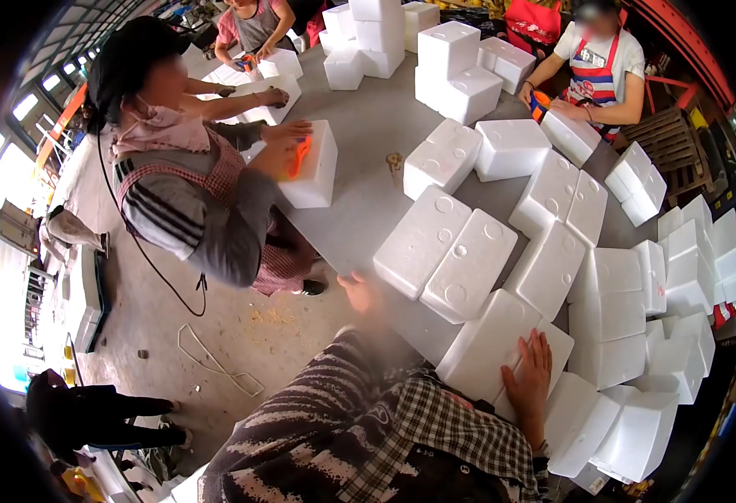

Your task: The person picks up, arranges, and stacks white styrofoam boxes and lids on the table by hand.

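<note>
My right hand (530, 374) lies flat on a white foam box (495, 337) at the near edge of the grey table (347, 201), its fingers stretched out. Near the table's left edge is my left hand (364, 295), blurred by motion, a little left of a pair of white foam boxes (445, 251). Its fingers are smeared, and nothing can be made out in it.
Many white foam boxes (607, 323) stand along the right side. At the left, a co-worker (192, 184) holds an orange tool on a white box (318, 180). Another person (594, 67) works at the back right. Further people stand at the back left.
</note>
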`<state>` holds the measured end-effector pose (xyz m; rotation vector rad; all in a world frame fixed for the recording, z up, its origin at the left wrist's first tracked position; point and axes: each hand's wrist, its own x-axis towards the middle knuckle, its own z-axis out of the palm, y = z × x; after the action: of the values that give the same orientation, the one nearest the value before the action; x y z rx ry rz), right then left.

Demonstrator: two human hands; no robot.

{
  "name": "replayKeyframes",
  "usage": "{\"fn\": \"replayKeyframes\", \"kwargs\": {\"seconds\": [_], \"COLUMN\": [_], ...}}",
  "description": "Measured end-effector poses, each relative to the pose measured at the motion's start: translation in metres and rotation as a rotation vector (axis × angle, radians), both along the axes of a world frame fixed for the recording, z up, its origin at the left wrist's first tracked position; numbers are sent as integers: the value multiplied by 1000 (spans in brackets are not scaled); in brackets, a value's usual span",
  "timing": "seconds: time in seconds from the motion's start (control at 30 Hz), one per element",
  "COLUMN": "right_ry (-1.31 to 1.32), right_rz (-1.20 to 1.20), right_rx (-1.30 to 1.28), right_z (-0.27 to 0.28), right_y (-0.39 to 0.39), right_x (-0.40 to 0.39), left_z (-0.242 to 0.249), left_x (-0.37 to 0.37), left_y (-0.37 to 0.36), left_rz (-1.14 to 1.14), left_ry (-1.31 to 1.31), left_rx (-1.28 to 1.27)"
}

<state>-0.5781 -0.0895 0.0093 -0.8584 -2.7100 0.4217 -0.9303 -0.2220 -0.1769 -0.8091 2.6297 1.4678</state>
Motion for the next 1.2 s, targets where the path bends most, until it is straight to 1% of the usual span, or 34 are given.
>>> {"fn": "replayKeyframes", "kwargs": {"seconds": [0.13,0.23,0.33,0.43,0.53,0.77,0.9,1.07,1.17,1.2], "right_ry": [12,29,36,38,39,33,37,29,27,29], "right_rz": [5,12,16,17,14,13,15,14,9,10], "right_rx": [-2,-3,-2,0,-2,7,16,15,7,7], "right_z": [0,1,1,2,3,2,0,-2,-2,-2], "right_y": [-1,-1,0,0,-1,-1,0,1,1,1], "right_x": [2,1,1,0,0,1,2,2,1,2], "left_z": [-1,-8,-6,-10,-10,-10,0,-3,11,25], "left_x": [0,0,1,-2,-2,-1,2,2,4,6], "left_y": [0,-2,-3,-1,-1,-1,0,0,0,-1], "left_rz": [7,1,-20,3,26,12,9,12,-9,-26], "left_ry": [-16,63,73,25,11,32,29,32,-12,-44], "left_rx": [-17,-16,-18,-62,-37,-39,-23,-18,16,45]}}
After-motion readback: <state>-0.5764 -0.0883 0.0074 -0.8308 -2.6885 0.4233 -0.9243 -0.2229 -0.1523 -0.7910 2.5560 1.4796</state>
